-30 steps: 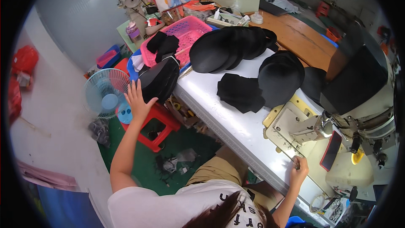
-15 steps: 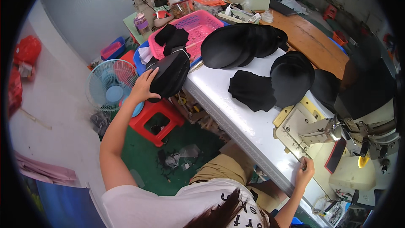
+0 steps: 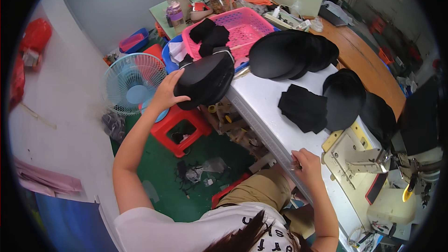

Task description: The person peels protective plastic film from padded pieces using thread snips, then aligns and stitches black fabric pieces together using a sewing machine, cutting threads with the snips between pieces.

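My left hand [image 3: 169,94] grips the left edge of a bundle of black curved pieces [image 3: 204,80], thumb below and fingers at the upper side. A thin pale band shows at the bundle's top, and it sits against the front of the pink basket [image 3: 252,28]. My right hand [image 3: 308,165] is closed over the table's front edge, around a small metal thing mostly hidden in the fingers. On the white tabletop [image 3: 261,105] a small stack of black cloth pieces [image 3: 304,108] lies beside black rounded pieces [image 3: 344,100]. A larger row of black ovals [image 3: 287,55] lies behind.
A sewing machine [image 3: 361,161] stands at the table's right, with a red-edged dark phone [image 3: 377,187] beside it. Left of the table are a blue fan [image 3: 135,84] and a red stool [image 3: 179,130]. Black cloth scraps [image 3: 212,37] lie in the basket. Plastic litter [image 3: 200,170] lies on the green floor.
My right hand has come away from beside the sewing machine, leftward to the table's front edge. My left hand stays on the bundle. The whole view has shifted slightly.
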Action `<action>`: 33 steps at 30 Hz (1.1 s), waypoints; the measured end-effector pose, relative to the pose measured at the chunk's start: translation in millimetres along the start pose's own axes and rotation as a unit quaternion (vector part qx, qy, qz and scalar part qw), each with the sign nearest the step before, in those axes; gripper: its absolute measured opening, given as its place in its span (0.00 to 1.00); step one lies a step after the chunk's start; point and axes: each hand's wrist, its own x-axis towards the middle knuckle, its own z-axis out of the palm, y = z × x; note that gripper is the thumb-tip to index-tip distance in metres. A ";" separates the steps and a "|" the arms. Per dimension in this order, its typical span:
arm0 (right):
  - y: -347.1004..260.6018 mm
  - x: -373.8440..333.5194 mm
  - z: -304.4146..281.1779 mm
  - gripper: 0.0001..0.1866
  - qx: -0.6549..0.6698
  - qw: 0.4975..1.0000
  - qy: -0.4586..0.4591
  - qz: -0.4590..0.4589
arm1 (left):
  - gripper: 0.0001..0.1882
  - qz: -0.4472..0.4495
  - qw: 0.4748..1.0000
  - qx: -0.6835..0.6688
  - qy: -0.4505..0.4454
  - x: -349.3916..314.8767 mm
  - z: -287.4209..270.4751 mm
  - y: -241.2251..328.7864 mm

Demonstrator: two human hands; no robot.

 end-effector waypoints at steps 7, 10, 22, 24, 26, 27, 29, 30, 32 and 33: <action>-23.1 92.0 38.0 0.16 0.012 0.991 -0.060 -0.118 | 0.51 0.025 0.999 -0.007 -0.026 1.6 9.9 -5.6; -35.4 132.6 59.2 0.17 0.018 0.985 -0.070 -0.154 | 0.53 -0.006 0.997 -0.069 -0.045 3.5 12.0 -10.9; -70.2 243.1 122.2 0.17 0.036 0.977 -0.003 -0.211 | 0.52 -0.047 0.987 -0.153 -0.018 -1.8 13.2 -41.6; -75.1 254.2 126.2 0.17 0.029 0.976 0.016 -0.216 | 0.51 -0.054 0.985 -0.160 -0.019 4.4 9.0 -44.7; -79.4 265.8 129.6 0.19 0.018 0.976 0.006 -0.217 | 0.51 -0.027 0.992 -0.123 -0.017 9.3 4.8 -46.5; -81.4 271.1 131.7 0.19 0.017 0.976 0.006 -0.219 | 0.52 -0.014 0.994 -0.104 -0.019 10.8 3.2 -47.0; -84.7 279.1 137.0 0.21 0.019 0.978 -0.013 -0.208 | 0.49 0.012 0.997 -0.069 0.018 9.8 2.5 -45.7; -86.2 282.7 141.1 0.21 0.018 0.976 -0.006 -0.216 | 0.46 0.025 0.997 -0.052 0.056 7.3 3.6 -44.0; -87.8 290.0 149.6 0.21 0.014 0.972 0.009 -0.235 | 0.39 0.056 0.990 0.004 0.126 0.1 8.5 -39.7; -86.6 293.8 152.0 0.21 0.017 0.973 0.000 -0.228 | 0.35 0.071 0.984 0.044 0.158 -4.7 13.5 -35.5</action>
